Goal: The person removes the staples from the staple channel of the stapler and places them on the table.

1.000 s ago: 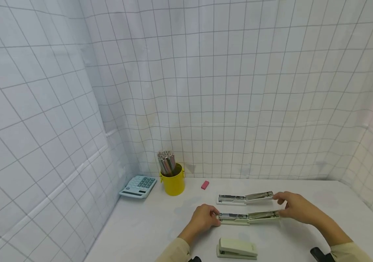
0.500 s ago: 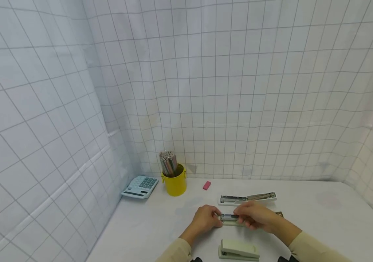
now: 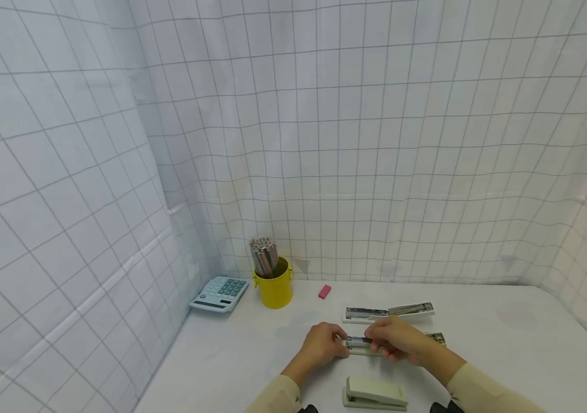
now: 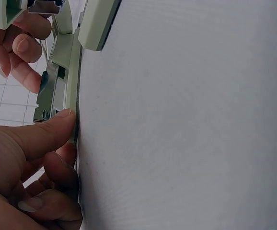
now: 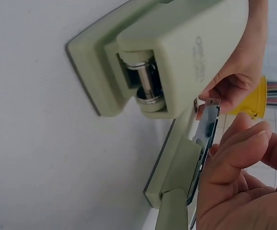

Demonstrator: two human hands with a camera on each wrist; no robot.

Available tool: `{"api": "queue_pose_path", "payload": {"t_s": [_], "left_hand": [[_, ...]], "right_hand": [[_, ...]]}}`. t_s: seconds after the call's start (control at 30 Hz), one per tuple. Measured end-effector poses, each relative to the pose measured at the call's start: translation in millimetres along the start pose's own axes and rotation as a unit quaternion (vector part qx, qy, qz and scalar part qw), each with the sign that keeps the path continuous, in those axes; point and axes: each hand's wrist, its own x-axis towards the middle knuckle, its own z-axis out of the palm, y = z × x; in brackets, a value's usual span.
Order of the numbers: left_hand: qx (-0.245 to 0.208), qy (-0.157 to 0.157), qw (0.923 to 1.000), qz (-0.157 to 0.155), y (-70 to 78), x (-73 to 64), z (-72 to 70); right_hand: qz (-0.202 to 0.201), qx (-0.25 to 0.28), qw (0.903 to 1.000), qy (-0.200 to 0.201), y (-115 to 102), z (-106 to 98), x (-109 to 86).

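An opened pale green stapler (image 3: 363,351) lies on the table, its metal staple rail (image 5: 206,125) exposed and its top arm (image 3: 436,338) folded back to the right. My left hand (image 3: 323,342) pinches the front end of its base between thumb and fingers. Over the middle of the stapler is my right hand (image 3: 402,339), its bent fingers gripping at the staple rail and covering the hinge area. Nearer to me sits a second pale green stapler (image 3: 376,392), closed. Behind the hands lies an opened white stapler (image 3: 412,310).
A yellow bucket (image 3: 276,293) holding a bundle of pencils (image 3: 264,257) stands at the back left. Beside it are a light blue calculator (image 3: 219,293) and a pink eraser (image 3: 325,291). Gridded white cloth (image 3: 345,172) walls enclose the table.
My right hand has moved left from the tip of the folded-back arm onto the staple rail, then shifted slightly further left. The left hand stays at the stapler's front end.
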Motion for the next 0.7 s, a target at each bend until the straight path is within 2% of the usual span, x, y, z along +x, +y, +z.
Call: {"api": "queue_pose_path", "payload": {"t_s": [0.33, 0.6, 0.7], "left_hand": [[0.002, 0.001, 1.0000, -0.002, -1.5, 0.6, 2.4], [0.010, -0.004, 0.9999, -0.005, 0.3, 2.5, 1.0], [0.015, -0.003, 0.9999, -0.005, -0.3, 2.4, 1.2]], "right_hand": [[0.014, -0.009, 0.9999, -0.002, 3, 8, 9.1], [-0.019, -0.014, 0.9997, 0.004, -3, -4, 0.2], [-0.017, -0.021, 0.9996, 0.000, 1, -3, -0.2]]}}
